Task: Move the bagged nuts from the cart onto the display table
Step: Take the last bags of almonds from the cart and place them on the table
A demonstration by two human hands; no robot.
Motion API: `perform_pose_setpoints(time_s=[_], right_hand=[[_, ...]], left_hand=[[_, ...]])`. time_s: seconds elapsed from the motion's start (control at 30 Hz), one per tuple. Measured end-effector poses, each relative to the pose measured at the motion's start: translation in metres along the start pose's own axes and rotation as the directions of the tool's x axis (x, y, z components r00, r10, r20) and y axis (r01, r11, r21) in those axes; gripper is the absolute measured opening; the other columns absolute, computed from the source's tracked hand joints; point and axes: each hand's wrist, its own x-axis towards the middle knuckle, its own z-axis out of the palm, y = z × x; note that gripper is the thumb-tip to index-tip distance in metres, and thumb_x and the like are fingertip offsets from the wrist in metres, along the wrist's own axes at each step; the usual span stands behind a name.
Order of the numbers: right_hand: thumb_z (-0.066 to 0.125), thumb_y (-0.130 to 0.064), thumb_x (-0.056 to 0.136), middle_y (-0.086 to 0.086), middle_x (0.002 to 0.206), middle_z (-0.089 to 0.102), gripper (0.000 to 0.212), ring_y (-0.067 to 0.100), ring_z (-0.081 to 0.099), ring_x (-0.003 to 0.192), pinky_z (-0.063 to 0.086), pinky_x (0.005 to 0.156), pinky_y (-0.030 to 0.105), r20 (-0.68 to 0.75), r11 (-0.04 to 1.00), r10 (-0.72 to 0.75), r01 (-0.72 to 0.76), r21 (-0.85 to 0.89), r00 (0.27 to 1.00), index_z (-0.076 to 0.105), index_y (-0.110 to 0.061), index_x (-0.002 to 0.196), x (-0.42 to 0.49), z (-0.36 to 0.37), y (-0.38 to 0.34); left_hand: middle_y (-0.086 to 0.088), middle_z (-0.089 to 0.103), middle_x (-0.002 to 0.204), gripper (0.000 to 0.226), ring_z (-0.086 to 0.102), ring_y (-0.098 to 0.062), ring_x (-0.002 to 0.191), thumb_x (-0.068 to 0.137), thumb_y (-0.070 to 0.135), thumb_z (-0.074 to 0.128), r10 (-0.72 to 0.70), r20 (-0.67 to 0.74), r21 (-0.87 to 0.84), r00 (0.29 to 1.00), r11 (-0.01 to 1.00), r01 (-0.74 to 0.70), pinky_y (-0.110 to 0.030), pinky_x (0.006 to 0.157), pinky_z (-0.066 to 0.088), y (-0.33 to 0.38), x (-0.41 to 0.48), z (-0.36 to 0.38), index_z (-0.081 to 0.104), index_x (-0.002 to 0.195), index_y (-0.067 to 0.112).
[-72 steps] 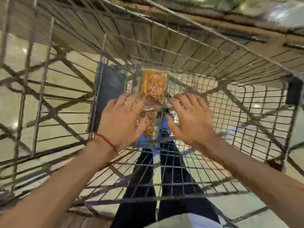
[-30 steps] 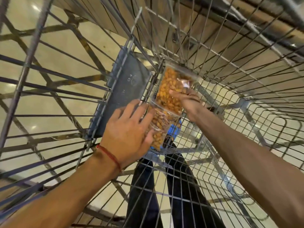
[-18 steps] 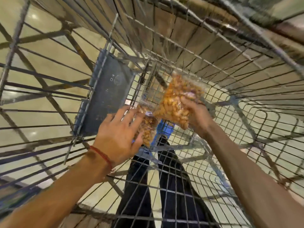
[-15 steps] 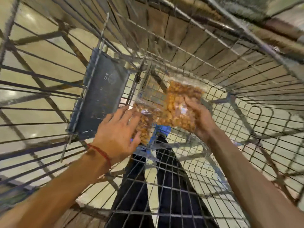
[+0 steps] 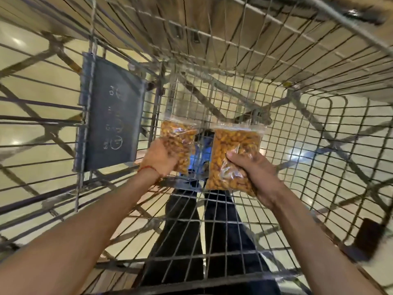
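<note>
Here, a wire-mesh cart fills the view, seen from above into its basket; a pale glossy floor shows through the mesh. A dark flat panel sits against the basket's left wall. The person's legs, in dark trousers, are visible through the mesh bottom. Two clear bags of orange-brown nuts are held side by side inside the basket, a gap between them, sealed edges pointing away from the person. The right bag is gripped by the right hand, its fingers closed round the lower half. The left bag is gripped low on its left side by the left hand, fingers curled round it. Whether either bag touches the mesh cannot be told. A red thread circles the left wrist.
</note>
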Motion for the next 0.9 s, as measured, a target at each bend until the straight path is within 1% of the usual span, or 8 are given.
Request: perform_pose_setpoints(time_s=[0.03, 0.13, 0.2, 0.37, 0.5, 0.73, 0.83, 0.9], right_hand=[[0.089, -0.027, 0.075, 0.013, 0.11, 0.082, 0.061, 0.032, 0.081, 0.098, 0.065, 0.087, 0.049, -0.011, 1.0, 0.004, -0.004, 0.005, 1.0, 0.069, -0.008, 0.129, -0.003, 0.002, 0.002], [0.086, -0.02, 0.084, 0.01, 0.106, 0.083, 0.048, 0.028, 0.082, 0.094, 0.067, 0.075, 0.04, -0.034, 1.0, -0.007, 0.007, 0.006, 0.999, 0.069, -0.01, 0.127, -0.009, 0.007, 0.006], [0.085, -0.018, 0.086, 0.009, 0.107, 0.083, 0.045, 0.028, 0.081, 0.095, 0.067, 0.076, 0.039, -0.036, 1.0, -0.011, 0.012, 0.024, 0.999, 0.068, -0.012, 0.127, -0.013, 0.009, 0.01], [0.086, -0.02, 0.085, 0.009, 0.112, 0.082, 0.047, 0.03, 0.081, 0.099, 0.066, 0.084, 0.045, -0.067, 0.997, -0.006, 0.011, 0.078, 0.998, 0.065, -0.018, 0.128, -0.017, 0.014, 0.017], [0.086, -0.021, 0.085, 0.009, 0.112, 0.082, 0.053, 0.031, 0.081, 0.099, 0.066, 0.081, 0.044, -0.094, 0.993, 0.005, 0.006, 0.12, 0.996, 0.064, -0.015, 0.132, -0.014, 0.021, 0.022], [0.083, -0.017, 0.089, 0.011, 0.107, 0.083, 0.042, 0.028, 0.082, 0.089, 0.065, 0.065, 0.033, -0.176, 0.973, 0.07, -0.029, 0.228, 0.982, 0.066, -0.011, 0.127, -0.016, 0.031, 0.03], [0.085, -0.017, 0.088, 0.01, 0.106, 0.083, 0.043, 0.028, 0.082, 0.089, 0.065, 0.065, 0.033, -0.207, 0.969, 0.085, -0.032, 0.246, 0.975, 0.066, -0.011, 0.127, -0.02, 0.031, 0.031], [0.085, -0.017, 0.088, 0.01, 0.107, 0.083, 0.043, 0.028, 0.082, 0.091, 0.066, 0.067, 0.035, -0.237, 0.964, 0.073, -0.008, 0.265, 0.969, 0.067, -0.011, 0.127, -0.025, 0.03, 0.031]], left_hand=[[0.003, 0.061, 0.09, 0.022, 0.063, -0.01, 0.085, 0.086, 0.045, 0.066, -0.022, -0.016, -0.038, 1.0, 0.999, 0.021, -0.022, 0.073, 0.052, -0.007, 0.014, 0.008, 0.055, 0.088, 0.026], [-0.002, 0.067, 0.112, 0.066, 0.068, -0.025, 0.104, 0.065, 0.067, 0.067, -0.085, -0.064, -0.127, 0.994, 0.989, 0.077, -0.042, 0.093, 0.059, -0.044, 0.066, 0.041, 0.061, 0.114, 0.023], [-0.002, 0.066, 0.12, 0.076, 0.065, -0.027, 0.111, 0.065, 0.065, 0.071, -0.114, -0.039, -0.207, 0.993, 0.973, 0.104, -0.045, 0.1, 0.055, -0.065, 0.091, 0.059, 0.055, 0.124, 0.02], [-0.003, 0.07, 0.118, 0.082, 0.067, -0.027, 0.108, 0.061, 0.058, 0.089, -0.138, 0.053, -0.337, 0.989, 0.93, 0.147, -0.046, 0.1, 0.055, -0.036, 0.062, 0.029, 0.058, 0.125, 0.018], [-0.003, 0.066, 0.123, 0.067, 0.063, -0.025, 0.112, 0.074, 0.044, 0.088, -0.114, 0.159, -0.407, 0.981, 0.897, 0.171, -0.042, 0.1, 0.053, -0.027, 0.054, 0.02, 0.058, 0.128, 0.018], [0.0, 0.057, 0.115, 0.053, 0.057, -0.021, 0.109, 0.077, 0.027, 0.089, -0.021, 0.007, -0.379, 1.0, 0.925, 0.022, -0.032, 0.09, 0.047, -0.027, 0.051, 0.032, 0.047, 0.11, 0.021], [-0.001, 0.059, 0.112, 0.057, 0.056, -0.019, 0.105, 0.079, 0.023, 0.089, 0.03, -0.029, -0.348, 0.999, 0.937, -0.038, -0.027, 0.084, 0.041, -0.022, 0.044, 0.034, 0.049, 0.119, 0.012], [-0.001, 0.059, 0.112, 0.061, 0.058, -0.02, 0.107, 0.079, 0.021, 0.089, 0.012, 0.012, -0.384, 1.0, 0.923, -0.007, -0.029, 0.089, 0.046, -0.02, 0.04, 0.032, 0.048, 0.123, 0.012]])
